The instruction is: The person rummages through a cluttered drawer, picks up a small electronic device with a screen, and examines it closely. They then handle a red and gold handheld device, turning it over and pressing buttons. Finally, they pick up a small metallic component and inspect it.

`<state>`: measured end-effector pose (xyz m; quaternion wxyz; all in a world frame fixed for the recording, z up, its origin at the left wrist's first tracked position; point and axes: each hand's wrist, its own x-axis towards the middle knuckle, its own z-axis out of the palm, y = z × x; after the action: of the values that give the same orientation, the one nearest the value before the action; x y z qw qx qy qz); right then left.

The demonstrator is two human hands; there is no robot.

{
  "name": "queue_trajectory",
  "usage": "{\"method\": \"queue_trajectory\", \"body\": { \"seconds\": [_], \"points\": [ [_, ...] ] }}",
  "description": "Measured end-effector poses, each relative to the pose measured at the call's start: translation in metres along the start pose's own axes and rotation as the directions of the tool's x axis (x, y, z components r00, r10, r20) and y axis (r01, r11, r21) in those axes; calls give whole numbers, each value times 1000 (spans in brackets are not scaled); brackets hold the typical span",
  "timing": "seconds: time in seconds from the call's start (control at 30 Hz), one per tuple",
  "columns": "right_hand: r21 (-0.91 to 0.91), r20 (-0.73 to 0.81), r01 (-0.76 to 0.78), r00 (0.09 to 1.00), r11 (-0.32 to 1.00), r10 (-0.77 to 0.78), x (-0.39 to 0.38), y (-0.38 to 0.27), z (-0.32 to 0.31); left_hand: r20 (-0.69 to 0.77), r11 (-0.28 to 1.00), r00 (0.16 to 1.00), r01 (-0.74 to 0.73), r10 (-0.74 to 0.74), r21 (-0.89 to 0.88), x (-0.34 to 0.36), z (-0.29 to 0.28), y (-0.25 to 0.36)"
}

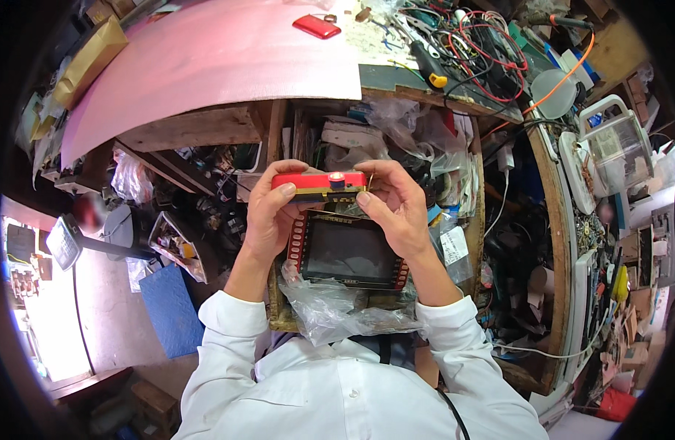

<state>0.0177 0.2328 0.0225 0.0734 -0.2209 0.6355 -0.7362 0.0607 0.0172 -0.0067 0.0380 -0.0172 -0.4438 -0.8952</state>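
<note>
Both hands grip a small red-and-black device (314, 183) with a round knob on its upper edge, held level in front of me. My left hand (273, 207) holds its left end, thumb across the near side; my right hand (395, 207) holds the right end, thumb at the lower edge. A thin strand or strip shows near my right fingers. Just below lies a screen device (345, 249) with red button columns at each side, resting in an open drawer on crumpled clear plastic bags (323, 308).
A pink mat (191, 51) with a small red object (315, 26) covers the bench top. Tangled leads (484, 51) lie right of it. Cluttered wooden shelves (183, 128) are below. A clear plastic container (609, 139) is at right, a blue sheet (165, 308) at lower left.
</note>
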Motion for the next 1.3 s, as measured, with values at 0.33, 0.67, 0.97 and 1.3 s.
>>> {"method": "queue_trajectory", "body": {
  "seconds": [0.33, 0.67, 0.97, 1.3],
  "points": [
    [46, -16, -84, 996, 995, 85, 2, 2, -3, 2, 1000, 1000, 16, -16, 24, 1, 3, -2],
    [-141, -87, -74, 994, 987, 62, 3, 10, -5, 25, 999, 1000, 10, -11, 52, 0, 2, -3],
    [-234, -106, 33, 993, 972, -59, 4, 4, 0, 25, 981, 996, -86, 83, 173, -1, 2, -4],
    [-282, -81, 120, 986, 952, -148, 4, 4, 2, 11, 981, 996, -84, 84, 175, -2, 3, -1]
  ]
}}
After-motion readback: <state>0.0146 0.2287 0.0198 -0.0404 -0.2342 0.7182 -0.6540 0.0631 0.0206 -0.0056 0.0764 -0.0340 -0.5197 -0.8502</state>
